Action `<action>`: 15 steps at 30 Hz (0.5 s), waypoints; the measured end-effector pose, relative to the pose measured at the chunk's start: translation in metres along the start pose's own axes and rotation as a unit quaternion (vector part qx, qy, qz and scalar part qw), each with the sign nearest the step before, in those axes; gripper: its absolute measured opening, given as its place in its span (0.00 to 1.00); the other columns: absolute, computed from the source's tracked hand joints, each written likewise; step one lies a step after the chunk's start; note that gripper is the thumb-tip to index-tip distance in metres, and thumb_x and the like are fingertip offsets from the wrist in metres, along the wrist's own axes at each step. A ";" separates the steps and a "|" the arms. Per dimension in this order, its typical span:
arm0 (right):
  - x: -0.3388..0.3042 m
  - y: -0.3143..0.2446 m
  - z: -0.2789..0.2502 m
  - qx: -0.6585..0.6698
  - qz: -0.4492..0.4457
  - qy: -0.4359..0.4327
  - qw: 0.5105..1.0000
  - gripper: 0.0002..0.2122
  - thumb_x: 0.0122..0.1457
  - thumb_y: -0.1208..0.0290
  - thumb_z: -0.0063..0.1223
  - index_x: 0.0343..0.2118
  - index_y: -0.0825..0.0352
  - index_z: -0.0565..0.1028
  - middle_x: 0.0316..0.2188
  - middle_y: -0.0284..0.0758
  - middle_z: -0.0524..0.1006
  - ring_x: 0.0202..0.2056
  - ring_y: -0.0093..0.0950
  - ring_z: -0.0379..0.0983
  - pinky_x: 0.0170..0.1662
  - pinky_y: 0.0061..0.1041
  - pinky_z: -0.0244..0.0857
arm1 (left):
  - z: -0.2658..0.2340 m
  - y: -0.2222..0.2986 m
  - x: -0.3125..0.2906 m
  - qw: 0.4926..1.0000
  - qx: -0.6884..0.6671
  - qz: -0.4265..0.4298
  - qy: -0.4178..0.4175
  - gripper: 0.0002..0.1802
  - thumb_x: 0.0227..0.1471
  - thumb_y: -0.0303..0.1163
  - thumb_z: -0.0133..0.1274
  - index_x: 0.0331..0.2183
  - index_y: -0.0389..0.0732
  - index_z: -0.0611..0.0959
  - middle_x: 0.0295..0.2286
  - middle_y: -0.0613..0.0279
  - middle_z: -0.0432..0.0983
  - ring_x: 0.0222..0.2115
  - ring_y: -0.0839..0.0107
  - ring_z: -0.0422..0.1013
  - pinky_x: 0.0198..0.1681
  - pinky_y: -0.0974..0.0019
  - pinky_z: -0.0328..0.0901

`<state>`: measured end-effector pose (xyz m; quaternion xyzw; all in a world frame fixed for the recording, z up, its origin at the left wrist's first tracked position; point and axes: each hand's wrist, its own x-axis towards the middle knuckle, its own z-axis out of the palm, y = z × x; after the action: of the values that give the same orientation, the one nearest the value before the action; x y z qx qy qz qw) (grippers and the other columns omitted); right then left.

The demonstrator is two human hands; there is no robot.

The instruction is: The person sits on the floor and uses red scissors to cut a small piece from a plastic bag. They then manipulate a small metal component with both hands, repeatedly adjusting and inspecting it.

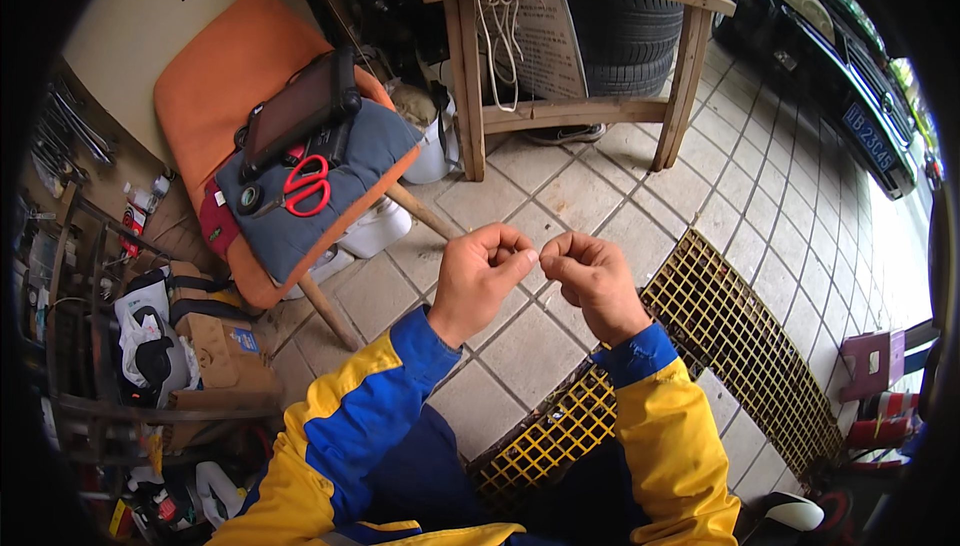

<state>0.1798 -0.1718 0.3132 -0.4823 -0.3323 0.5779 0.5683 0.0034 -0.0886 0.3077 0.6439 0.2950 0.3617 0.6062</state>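
My left hand (478,281) and my right hand (597,281) are raised close together over the tiled floor, fingertips nearly touching. Each thumb is pressed against its forefinger in a pinch. Whatever lies between the fingertips, if anything, is too small to make out. To the left of my hands stands an orange chair (228,51) with a grey-blue cushion (375,151). On the cushion lie red-handled scissors (306,198), a small roll of dark tape (249,198) and a dark tablet-like device (300,114) in a thick case.
Ahead stands a wooden frame (580,116) with a white cord (497,41), stacked tyres (630,41) behind it. A yellow floor grating (745,336) runs at right, with a dark car (850,76) beyond. A cluttered rack (75,346) with a cardboard box (228,354) fills the left.
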 end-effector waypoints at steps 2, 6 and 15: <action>-0.001 0.000 0.003 0.012 -0.012 0.004 1.000 0.04 0.62 0.74 0.60 0.36 0.69 0.79 0.29 0.24 0.77 0.25 0.11 0.64 0.28 0.13 0.56 | 0.004 0.002 0.000 1.000 -0.025 -0.001 0.003 0.05 0.59 0.27 0.60 0.34 0.35 0.83 0.24 0.73 0.76 0.23 0.89 0.66 0.25 0.79 0.59; -0.007 -0.002 0.012 0.045 -0.009 0.000 0.999 0.04 0.63 0.73 0.57 0.37 0.67 0.77 0.27 0.24 0.74 0.19 0.10 0.56 0.22 0.14 0.47 | 0.009 0.009 -0.006 0.993 -0.118 -0.026 0.010 0.04 0.60 0.27 0.58 0.35 0.38 0.81 0.22 0.74 0.72 0.19 0.88 0.61 0.21 0.78 0.53; -0.030 0.004 0.034 0.155 0.009 0.033 0.987 0.06 0.68 0.70 0.55 0.37 0.67 0.78 0.26 0.24 0.74 0.21 0.10 0.57 0.23 0.14 0.49 | 0.026 0.016 -0.021 0.958 -0.274 -0.080 0.032 0.04 0.63 0.29 0.55 0.36 0.39 0.79 0.22 0.71 0.73 0.20 0.86 0.64 0.22 0.78 0.56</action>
<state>0.1437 -0.1965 0.3254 -0.4102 -0.2154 0.6110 0.6419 0.0116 -0.1218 0.3213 0.4152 0.2542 0.3994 0.7768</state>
